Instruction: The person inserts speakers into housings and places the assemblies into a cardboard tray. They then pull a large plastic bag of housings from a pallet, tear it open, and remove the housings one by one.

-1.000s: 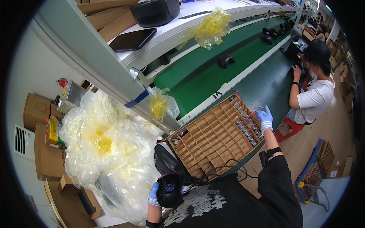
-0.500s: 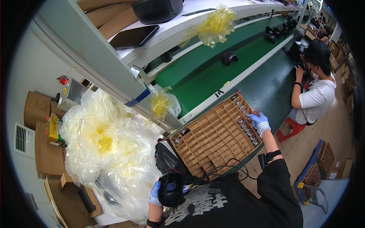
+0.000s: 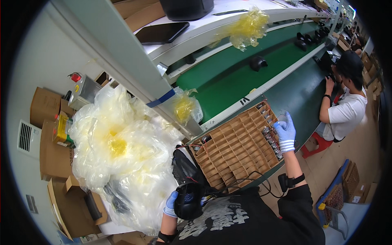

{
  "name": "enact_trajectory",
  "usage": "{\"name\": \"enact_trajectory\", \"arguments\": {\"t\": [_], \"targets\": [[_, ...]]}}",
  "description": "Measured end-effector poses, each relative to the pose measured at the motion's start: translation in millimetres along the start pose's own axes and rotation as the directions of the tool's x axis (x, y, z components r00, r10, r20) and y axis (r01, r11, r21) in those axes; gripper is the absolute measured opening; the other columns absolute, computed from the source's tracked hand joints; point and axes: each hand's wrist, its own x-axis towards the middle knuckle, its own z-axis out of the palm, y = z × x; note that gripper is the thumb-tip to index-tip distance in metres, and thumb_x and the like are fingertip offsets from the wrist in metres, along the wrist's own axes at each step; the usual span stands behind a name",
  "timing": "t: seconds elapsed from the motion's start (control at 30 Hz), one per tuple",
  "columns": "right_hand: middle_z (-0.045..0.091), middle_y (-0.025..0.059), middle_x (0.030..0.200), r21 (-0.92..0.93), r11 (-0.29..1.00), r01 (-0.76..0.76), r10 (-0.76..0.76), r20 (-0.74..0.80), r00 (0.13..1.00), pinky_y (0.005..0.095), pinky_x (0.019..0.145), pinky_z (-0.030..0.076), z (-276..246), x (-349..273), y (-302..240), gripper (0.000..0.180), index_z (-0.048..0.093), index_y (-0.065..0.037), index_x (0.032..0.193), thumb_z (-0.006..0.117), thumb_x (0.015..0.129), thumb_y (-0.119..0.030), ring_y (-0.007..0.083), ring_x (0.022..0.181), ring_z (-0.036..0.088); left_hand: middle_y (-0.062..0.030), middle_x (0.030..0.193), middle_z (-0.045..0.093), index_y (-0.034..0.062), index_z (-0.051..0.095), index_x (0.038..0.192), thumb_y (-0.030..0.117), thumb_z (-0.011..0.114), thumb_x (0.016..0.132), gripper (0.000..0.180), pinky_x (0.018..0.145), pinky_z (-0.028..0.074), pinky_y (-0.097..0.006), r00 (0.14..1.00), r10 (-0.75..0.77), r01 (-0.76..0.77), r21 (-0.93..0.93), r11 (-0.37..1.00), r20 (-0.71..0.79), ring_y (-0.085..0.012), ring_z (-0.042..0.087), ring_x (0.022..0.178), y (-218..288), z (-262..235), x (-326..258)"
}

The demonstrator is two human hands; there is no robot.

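While right hand hovers, divided box beneath

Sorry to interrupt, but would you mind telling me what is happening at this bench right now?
A person in blue gloves works beside a green conveyor belt. The right hand reaches over the right edge of a cardboard divider tray, by the small parts in its cells. The left hand holds a rounded black device close to the body. A co-worker sits further along.

blue knit gloves on hands, black printed sleeves, wristband
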Motion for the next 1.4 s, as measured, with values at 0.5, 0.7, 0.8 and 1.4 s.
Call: {"name": "enact_trajectory", "arguments": {"t": [0.5,0.7,0.8,1.4], "targets": [[0.060,0.0011,0.078,-0.079,0.992,0.094,-0.041,0.513,0.857,0.0189,0.063,0.046,55.3,-57.1,-70.5,0.047,0.052,0.000,0.118,0.065,0.073,0.005,0.0054,0.066,0.054,-0.0270,0.128,0.042,-0.0059,0.034,0.130,0.042,0.057,0.080,0.073,0.099,0.036,-0.047,0.996,0.091,-0.088,0.103,0.991,-0.022,-0.0396,0.045,0.115,-2.0,29.6,-5.3],[0.063,0.0120,0.099,-0.066,0.988,-0.137,0.151,0.526,0.837,0.0257,0.081,0.047,70.2,-46.0,-5.1,0.041,0.047,0.003,0.120,0.056,0.080,0.004,0.0169,0.092,0.059,-0.0278,0.128,0.042,-0.0055,0.035,0.130,0.043,0.058,0.080,0.074,0.097,0.038,-0.049,0.993,0.111,-0.106,0.093,0.990,-0.046,-0.0401,0.046,0.114,-4.9,13.4,-7.9],[0.063,0.0131,0.100,-0.148,0.984,-0.100,0.155,0.424,0.892,0.0307,0.083,0.048,59.9,-36.8,35.4,0.040,0.049,-0.001,0.119,0.056,0.080,0.001,0.0250,0.093,0.060,-0.0276,0.128,0.042,-0.0053,0.035,0.130,0.044,0.058,0.079,0.074,0.097,0.039,-0.049,0.991,0.121,-0.113,0.117,0.987,-0.057,-0.0405,0.047,0.114,-4.4,8.1,-9.2],[0.055,0.0160,0.106,-0.438,0.587,0.680,0.107,0.875,0.471,0.0387,0.089,0.042,118.5,-97.3,19.1,0.070,0.044,-0.006,0.121,0.073,0.061,-0.025,0.0305,0.100,0.054,-0.0268,0.126,0.044,-0.0012,0.031,0.133,0.049,0.056,0.080,0.077,0.095,0.039,-0.050,0.974,0.221,-0.220,0.040,0.975,-0.039,-0.0408,0.048,0.112,-5.6,18.1,-14.0]]}}
